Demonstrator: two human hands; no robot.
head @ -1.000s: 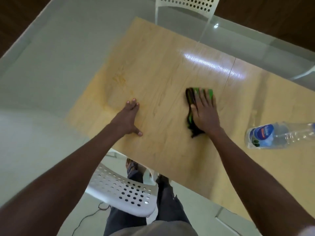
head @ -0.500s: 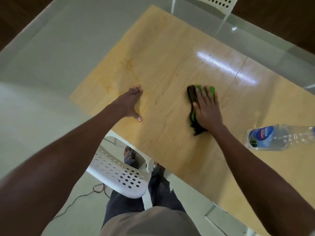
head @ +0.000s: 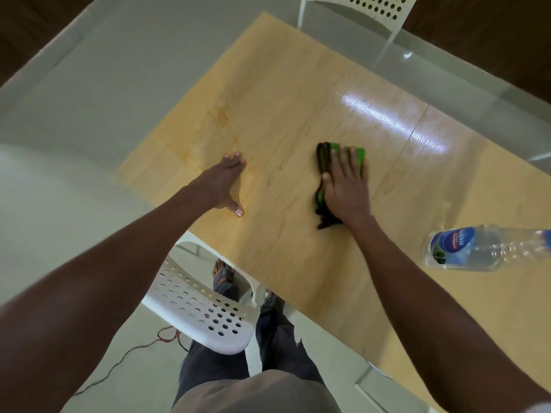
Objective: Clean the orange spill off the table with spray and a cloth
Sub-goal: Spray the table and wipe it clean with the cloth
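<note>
From the head camera, a pale wooden desk (head: 298, 263) runs from the near right to the far left, with a bright streak of reflected light on its far right part. The right hand (head: 346, 186) lies flat on a green and black cloth (head: 323, 162) near the middle of the desk, fingers straight and slightly spread, palm pressing the cloth down; the green end of the cloth shows past the fingertips and a dark bunched end sticks out near the wrist on the left. The left hand (head: 222, 183) rests flat on the bare desk to the left of the cloth, well apart from it, its grip not closed on anything: fingers straight and together, thumb splayed toward the near side. Just beyond those fingertips, toward the far left corner, faint orange stains (head: 220, 117) mark the wood in smeared patches. A clear plastic bottle (head: 483, 248) with a blue label lies on its side on the desk at the right, apart from the right forearm. Below the near edge of the desk a white perforated chair (head: 202, 314) stands beside the person's legs, and another white chair (head: 366, 7) sits at the far side. A thin red cable (head: 134, 353) trails across the grey floor at the near left.
</note>
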